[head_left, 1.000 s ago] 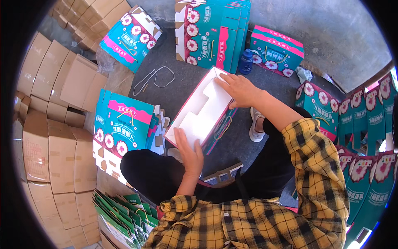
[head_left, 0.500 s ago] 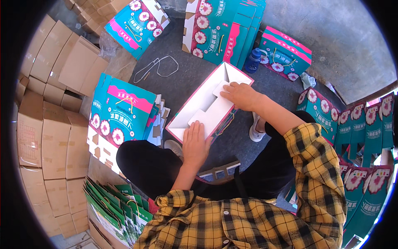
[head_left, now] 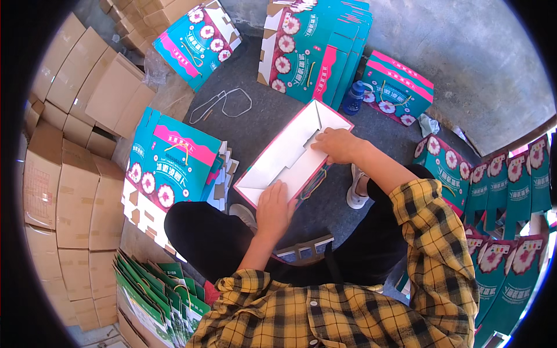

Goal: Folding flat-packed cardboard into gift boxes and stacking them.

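An open carton (head_left: 296,155) with a white inside and pink edges sits at the centre of the frame, above the person's lap. Its mouth faces up towards the viewer, and its long axis runs on a slant from centre left, just below mid-height, towards the upper right. White inner flaps (head_left: 301,168) lie along its bottom, their stepped edge following the same slant, and a cord handle (head_left: 314,181) hangs on its lower-right long side.

The left hand (head_left: 275,207) comes up from the lower edge to the carton's lower-left part, its fingers nearly side by side and reaching over the near long edge. The right hand (head_left: 339,145) comes in from the right, bent across the same edge nearer the upper-right end, with its fingers curled and their tips inside. Whether either hand pinches the wall between thumb and fingers cannot be told.

Half a second ago, a wide grey gap showed beside the inner flaps; now only narrow dark slots show along the stepped edge. A second ago, the right hand lay spread at the carton's upper-right end; now it is lower, on the near long side. The left hand stays by the lower-left end.
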